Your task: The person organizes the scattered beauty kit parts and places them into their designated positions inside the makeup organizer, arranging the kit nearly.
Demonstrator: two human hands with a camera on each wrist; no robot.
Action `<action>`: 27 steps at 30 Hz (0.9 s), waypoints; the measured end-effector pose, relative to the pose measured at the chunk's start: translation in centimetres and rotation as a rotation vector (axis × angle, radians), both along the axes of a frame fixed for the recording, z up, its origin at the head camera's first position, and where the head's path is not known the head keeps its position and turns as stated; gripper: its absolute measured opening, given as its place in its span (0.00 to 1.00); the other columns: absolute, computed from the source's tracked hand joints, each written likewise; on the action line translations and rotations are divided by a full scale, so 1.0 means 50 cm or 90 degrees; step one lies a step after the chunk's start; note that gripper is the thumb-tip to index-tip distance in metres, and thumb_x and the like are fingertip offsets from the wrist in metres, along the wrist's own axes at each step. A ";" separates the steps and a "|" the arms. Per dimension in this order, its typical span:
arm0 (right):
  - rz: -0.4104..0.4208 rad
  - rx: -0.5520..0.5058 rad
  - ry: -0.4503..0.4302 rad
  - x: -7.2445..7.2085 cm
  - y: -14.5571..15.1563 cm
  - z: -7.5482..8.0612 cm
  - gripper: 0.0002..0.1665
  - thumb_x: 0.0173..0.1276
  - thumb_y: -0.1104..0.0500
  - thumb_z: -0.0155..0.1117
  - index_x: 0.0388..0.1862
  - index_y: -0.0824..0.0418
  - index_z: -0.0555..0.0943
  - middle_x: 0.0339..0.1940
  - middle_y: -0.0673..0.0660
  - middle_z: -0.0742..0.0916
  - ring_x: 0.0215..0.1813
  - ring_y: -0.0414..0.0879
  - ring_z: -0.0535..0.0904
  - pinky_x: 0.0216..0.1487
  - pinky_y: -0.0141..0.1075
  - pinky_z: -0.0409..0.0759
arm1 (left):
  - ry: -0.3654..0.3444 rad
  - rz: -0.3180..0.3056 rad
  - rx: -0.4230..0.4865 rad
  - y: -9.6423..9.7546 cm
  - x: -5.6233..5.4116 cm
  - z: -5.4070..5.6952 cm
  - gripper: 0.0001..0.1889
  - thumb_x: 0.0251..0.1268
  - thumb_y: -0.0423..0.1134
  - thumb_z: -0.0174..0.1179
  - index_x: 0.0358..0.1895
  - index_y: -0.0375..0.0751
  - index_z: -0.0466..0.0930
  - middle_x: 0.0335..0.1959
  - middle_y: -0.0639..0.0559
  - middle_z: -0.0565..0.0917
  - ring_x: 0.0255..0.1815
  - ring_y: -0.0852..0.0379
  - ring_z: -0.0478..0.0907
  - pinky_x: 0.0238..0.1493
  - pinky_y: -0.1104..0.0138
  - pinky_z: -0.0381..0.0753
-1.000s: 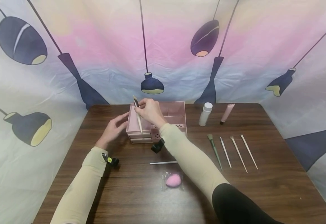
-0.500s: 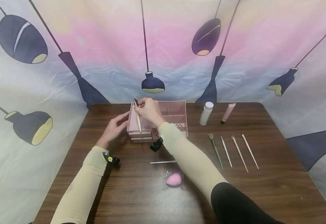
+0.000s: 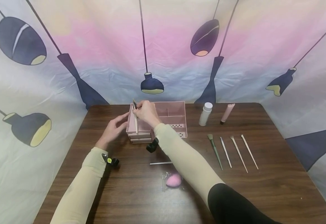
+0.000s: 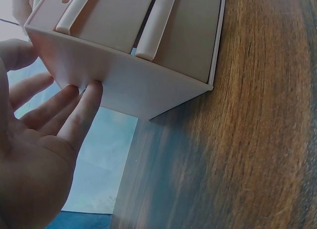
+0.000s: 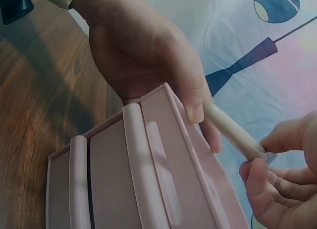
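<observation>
A pink organizer box [image 3: 175,109] with drawers and open compartments stands at the back of the table. My left hand [image 3: 112,129] steadies its left side; in the left wrist view the extended fingers [image 4: 81,115] touch the side wall [image 4: 129,80]. Above the box's left part, my right hand [image 3: 147,113] pinches a makeup brush [image 3: 136,124] near its bristle end, bristles up. The right wrist view shows thumb and fingers holding the pale handle [image 5: 233,130] close to its ferrule. The handle's lower end lies past the box rim there, partly hidden by the left hand.
A white bottle [image 3: 205,114] and a pink tube [image 3: 227,114] stand to the right. Several brushes, one of them green [image 3: 214,151], lie in front of them. A thin white stick [image 3: 160,163] and a wrapped pink sponge [image 3: 173,180] lie near the right forearm.
My right hand has shifted slightly left and down with the brush, which now sits closer to the box's left edge. The left hand stays in place.
</observation>
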State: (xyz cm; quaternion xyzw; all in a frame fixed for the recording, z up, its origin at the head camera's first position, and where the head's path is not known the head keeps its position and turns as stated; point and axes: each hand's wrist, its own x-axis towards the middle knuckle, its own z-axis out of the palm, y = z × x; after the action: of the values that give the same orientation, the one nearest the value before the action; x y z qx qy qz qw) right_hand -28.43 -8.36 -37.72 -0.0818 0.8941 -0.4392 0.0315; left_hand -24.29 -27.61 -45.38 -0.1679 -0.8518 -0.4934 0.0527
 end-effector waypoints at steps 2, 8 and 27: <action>-0.003 0.001 -0.006 -0.001 -0.004 -0.001 0.14 0.63 0.52 0.68 0.46 0.56 0.86 0.36 0.50 0.89 0.26 0.37 0.83 0.31 0.27 0.80 | -0.006 -0.005 0.003 0.007 0.012 0.018 0.26 0.72 0.36 0.55 0.71 0.39 0.67 0.67 0.35 0.71 0.65 0.39 0.71 0.56 0.82 0.70; -0.019 0.033 0.007 -0.005 -0.013 -0.003 0.13 0.63 0.51 0.69 0.43 0.55 0.87 0.34 0.48 0.89 0.33 0.41 0.84 0.40 0.32 0.82 | -0.025 -0.007 -0.003 0.029 0.042 0.066 0.25 0.71 0.30 0.54 0.70 0.30 0.65 0.67 0.30 0.70 0.65 0.36 0.71 0.55 0.81 0.71; -0.037 0.095 -0.031 -0.018 -0.035 -0.010 0.11 0.63 0.49 0.68 0.39 0.53 0.87 0.40 0.49 0.88 0.38 0.43 0.81 0.36 0.31 0.79 | -0.014 -0.020 0.012 0.028 0.040 0.061 0.25 0.71 0.29 0.53 0.70 0.28 0.64 0.66 0.28 0.70 0.64 0.34 0.71 0.53 0.86 0.69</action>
State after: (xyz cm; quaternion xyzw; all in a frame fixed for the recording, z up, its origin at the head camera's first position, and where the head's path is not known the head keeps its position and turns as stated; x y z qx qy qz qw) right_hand -29.31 -10.09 -38.24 -0.0422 0.9254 -0.3738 0.0465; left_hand -22.28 -26.23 -42.32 -0.1752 -0.8450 -0.5040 0.0369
